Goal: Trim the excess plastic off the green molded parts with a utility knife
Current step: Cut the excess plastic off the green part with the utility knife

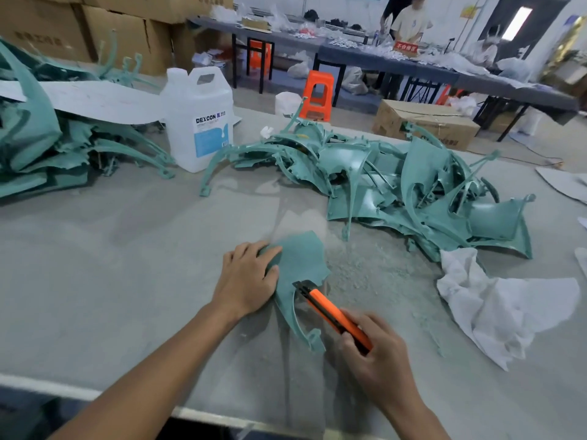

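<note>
On the dusty grey felt-covered worktable (pixel 127 249), the left hand (pixel 246 277) presses flat-fingered on a green molded plastic part (pixel 300 265); the right hand (pixel 374 347) grips an orange utility knife (pixel 330 312) in a cluttered workshop.

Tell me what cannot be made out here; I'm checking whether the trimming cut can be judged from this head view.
- Head view: utility knife blade, too small and dark against the green part.
- Head view: the knife's rear end, hidden by the grip of the right hand.
- Head view: the part's left edge, covered by the left hand.
- Head view: small print on the jug, blurred.
- Head view: the left pile, cut off by the frame edge.
</note>
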Available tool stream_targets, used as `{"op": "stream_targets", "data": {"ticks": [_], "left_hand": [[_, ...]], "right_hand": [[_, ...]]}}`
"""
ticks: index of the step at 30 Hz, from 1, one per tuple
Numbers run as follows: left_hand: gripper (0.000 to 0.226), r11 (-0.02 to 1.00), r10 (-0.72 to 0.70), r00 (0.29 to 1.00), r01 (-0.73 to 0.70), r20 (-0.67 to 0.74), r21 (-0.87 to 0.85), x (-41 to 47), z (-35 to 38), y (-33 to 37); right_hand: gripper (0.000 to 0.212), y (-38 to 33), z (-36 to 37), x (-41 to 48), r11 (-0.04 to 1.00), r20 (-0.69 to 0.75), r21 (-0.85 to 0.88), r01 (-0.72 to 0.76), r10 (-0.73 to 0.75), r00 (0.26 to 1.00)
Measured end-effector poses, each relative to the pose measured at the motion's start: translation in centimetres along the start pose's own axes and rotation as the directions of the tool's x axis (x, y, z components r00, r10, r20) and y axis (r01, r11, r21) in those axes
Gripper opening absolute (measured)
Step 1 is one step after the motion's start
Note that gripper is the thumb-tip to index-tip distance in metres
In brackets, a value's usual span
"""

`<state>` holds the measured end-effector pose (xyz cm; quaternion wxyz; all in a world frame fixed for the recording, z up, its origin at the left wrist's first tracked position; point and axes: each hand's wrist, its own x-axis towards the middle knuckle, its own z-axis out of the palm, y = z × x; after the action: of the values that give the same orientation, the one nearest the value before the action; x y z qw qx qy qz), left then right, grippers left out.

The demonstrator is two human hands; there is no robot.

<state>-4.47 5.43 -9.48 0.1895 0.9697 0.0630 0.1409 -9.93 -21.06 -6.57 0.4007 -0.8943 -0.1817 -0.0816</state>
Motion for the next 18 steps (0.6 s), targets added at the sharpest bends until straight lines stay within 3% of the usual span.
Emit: {"op": "stream_targets", "data": {"ticks": [6, 18], "left_hand": [[0.054, 0.996, -0.039, 0.999, 0.036, -0.027, -0.083, 0.2, 0.0, -0.1], [0.048, 0.996, -0.027, 0.999, 0.025, -0.018, -0.081, 0.1, 0.1, -0.2]], "right_hand": [[0.035, 0.4, 0.2, 0.0, 0.998, 0.024, -0.049, 0.039, -0.037, 0.999], [0.034, 1.3, 0.0, -0.4, 0.995, -0.032, -0.076, 0.061, -0.064, 0.997]]}}
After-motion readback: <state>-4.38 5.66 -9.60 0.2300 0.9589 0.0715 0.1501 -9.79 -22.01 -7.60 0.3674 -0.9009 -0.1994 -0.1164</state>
